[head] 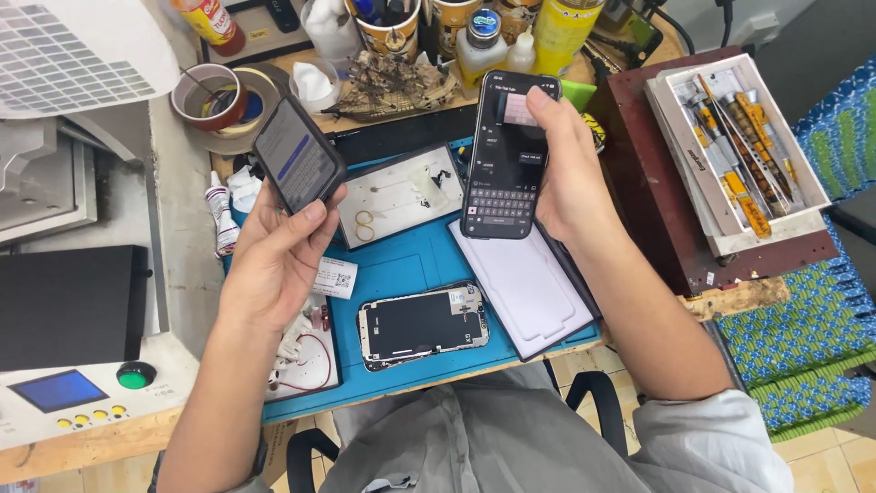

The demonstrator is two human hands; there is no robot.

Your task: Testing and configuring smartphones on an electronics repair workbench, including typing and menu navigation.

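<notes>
My left hand holds a dark phone up over the left side of the blue work mat, its lit screen tilted toward me. My right hand grips a second black phone upright, its screen showing a dark page with an on-screen keyboard; my thumb rests near its top edge. Below both hands an opened phone body lies flat on the mat. A white rectangular sheet lies to its right.
A machine with a small blue screen and a green button stands at left. A white tray with tiny parts sits behind the mat. A tray of tweezers and tools rests at right. Bottles, cups and tape rolls crowd the back.
</notes>
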